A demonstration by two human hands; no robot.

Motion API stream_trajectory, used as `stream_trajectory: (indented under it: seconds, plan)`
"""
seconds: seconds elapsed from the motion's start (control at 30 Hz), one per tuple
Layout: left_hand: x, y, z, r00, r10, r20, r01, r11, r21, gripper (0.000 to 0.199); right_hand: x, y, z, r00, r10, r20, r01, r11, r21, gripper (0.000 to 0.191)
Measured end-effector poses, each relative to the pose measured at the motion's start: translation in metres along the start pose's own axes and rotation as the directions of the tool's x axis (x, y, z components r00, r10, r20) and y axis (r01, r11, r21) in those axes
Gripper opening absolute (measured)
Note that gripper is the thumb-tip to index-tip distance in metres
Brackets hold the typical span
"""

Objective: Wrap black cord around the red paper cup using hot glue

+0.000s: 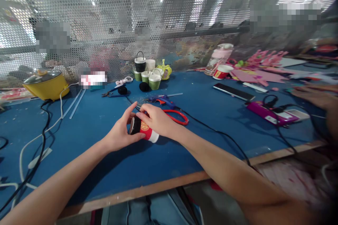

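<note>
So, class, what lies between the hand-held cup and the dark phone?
In the head view, the right hand, a red loop and a black cable lie between the cup and the phone.

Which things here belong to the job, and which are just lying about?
Seemingly in the job:
red-labelled cup, in the left hand, right hand against it
perhaps the glue gun, close by

Apparently lying about:
phone
yellow pot
bottle
</note>
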State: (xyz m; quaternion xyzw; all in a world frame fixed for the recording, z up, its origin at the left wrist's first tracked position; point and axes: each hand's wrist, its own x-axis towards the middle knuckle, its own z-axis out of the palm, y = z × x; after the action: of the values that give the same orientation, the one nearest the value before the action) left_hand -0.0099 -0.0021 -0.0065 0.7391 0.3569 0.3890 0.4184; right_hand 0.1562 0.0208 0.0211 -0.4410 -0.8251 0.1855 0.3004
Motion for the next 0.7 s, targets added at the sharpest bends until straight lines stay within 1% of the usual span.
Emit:
stream_trajectory:
  seconds: [0.1,0.23,0.3,0.4,0.53,0.6,0.7]
  plan:
    - [-0.001,0.001,-0.001,1.000,0.017,0.010,-0.017,0.999,0.038,0.091,0.000,-0.001,0.001,1.000,0.004,0.010,-0.004,1.000,-0.018,0.019]
    - [0.000,0.003,-0.003,0.999,0.000,0.047,0.001,1.000,-0.018,0.093,-0.001,-0.001,0.004,1.000,0.004,0.003,-0.004,0.999,-0.038,0.019]
    - [0.002,0.005,-0.005,0.998,-0.032,0.045,0.035,0.997,-0.064,0.091,-0.001,-0.001,0.005,1.000,-0.007,0.002,0.007,0.999,-0.053,0.019]
    - [0.004,0.006,-0.009,0.992,-0.124,0.035,0.127,0.985,-0.117,0.088,-0.001,0.000,0.005,1.000,-0.026,-0.007,0.025,0.997,-0.076,0.019]
    - [0.005,0.007,-0.013,0.971,-0.230,0.067,0.238,0.959,-0.157,0.088,-0.003,-0.001,0.006,0.999,-0.045,-0.013,0.044,0.995,-0.093,0.018]
    - [0.005,0.008,-0.012,0.967,-0.245,0.069,0.253,0.952,-0.171,0.088,-0.003,-0.002,0.005,0.999,-0.051,-0.018,0.049,0.995,-0.085,0.017]
    - [0.005,0.009,-0.011,0.969,-0.246,0.028,0.246,0.949,-0.199,0.091,0.000,-0.003,0.002,0.998,-0.044,-0.049,0.043,0.999,-0.018,0.016]
